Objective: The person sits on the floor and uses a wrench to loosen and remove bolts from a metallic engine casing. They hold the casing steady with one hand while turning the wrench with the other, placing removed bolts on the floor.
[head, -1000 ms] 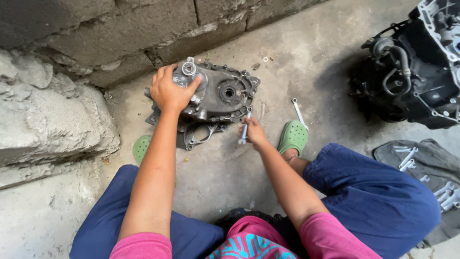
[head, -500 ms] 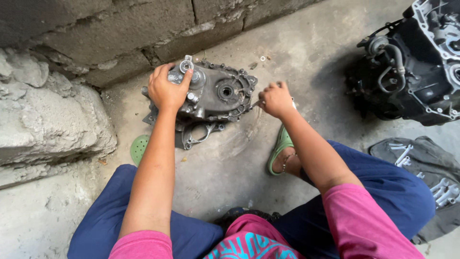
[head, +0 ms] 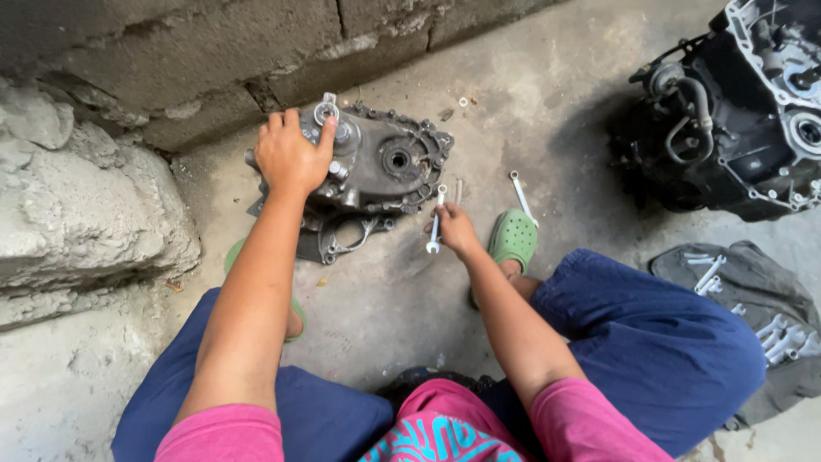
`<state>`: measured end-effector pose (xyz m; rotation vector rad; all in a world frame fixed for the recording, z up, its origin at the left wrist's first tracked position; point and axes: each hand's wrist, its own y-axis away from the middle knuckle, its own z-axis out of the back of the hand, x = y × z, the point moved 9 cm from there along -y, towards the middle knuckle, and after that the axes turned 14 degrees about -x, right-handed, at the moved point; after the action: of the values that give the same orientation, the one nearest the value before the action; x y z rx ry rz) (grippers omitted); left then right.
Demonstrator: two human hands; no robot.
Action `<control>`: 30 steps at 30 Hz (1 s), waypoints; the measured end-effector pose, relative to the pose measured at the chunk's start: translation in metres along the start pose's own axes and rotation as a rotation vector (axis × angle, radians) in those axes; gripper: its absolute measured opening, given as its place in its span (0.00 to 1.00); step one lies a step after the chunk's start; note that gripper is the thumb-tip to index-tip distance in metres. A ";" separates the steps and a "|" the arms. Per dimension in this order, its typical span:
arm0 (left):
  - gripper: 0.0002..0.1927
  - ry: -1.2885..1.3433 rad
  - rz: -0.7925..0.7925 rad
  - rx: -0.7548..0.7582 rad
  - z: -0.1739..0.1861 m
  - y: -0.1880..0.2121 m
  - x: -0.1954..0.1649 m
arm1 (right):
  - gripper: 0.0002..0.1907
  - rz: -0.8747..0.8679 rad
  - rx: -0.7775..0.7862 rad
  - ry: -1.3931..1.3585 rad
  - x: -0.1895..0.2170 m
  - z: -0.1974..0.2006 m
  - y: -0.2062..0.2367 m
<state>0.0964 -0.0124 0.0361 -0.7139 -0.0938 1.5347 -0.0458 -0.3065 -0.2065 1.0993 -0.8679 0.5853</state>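
Observation:
A grey metal engine cover [head: 389, 162] with bolt holes lies on the concrete floor by the block wall. My left hand [head: 291, 154] rests on its left side, fingers pressing on a round silver fitting [head: 327, 112]. To the cover's right, my right hand [head: 456, 229] grips a small silver wrench [head: 436, 221], which points up towards the cover's lower right edge. A second silver wrench [head: 521, 193] lies on the floor just right of my hand, above my green clog [head: 513, 238].
A large dark engine block [head: 727, 111] sits at the top right. A grey cloth [head: 753, 299] with several wrenches lies at the right. A rough stone slab [head: 77, 205] fills the left. Small washers [head: 463, 102] lie near the wall.
My right hand came back down from the cover's right edge and now holds the small wrench low beside the green clog. My left hand has stayed on the cover.

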 end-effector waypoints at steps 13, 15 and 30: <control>0.31 0.153 -0.071 -0.052 0.004 -0.001 -0.002 | 0.15 0.083 0.141 0.117 0.000 -0.006 -0.020; 0.30 0.142 -0.058 -0.048 0.004 -0.002 0.000 | 0.15 0.306 0.144 0.526 0.019 0.016 -0.029; 0.29 0.157 -0.053 -0.057 0.001 -0.001 0.002 | 0.18 -0.051 0.021 -0.216 -0.032 -0.009 0.001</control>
<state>0.0970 -0.0097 0.0361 -0.8686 -0.0388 1.4251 -0.0617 -0.2975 -0.2345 1.2160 -1.0186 0.4395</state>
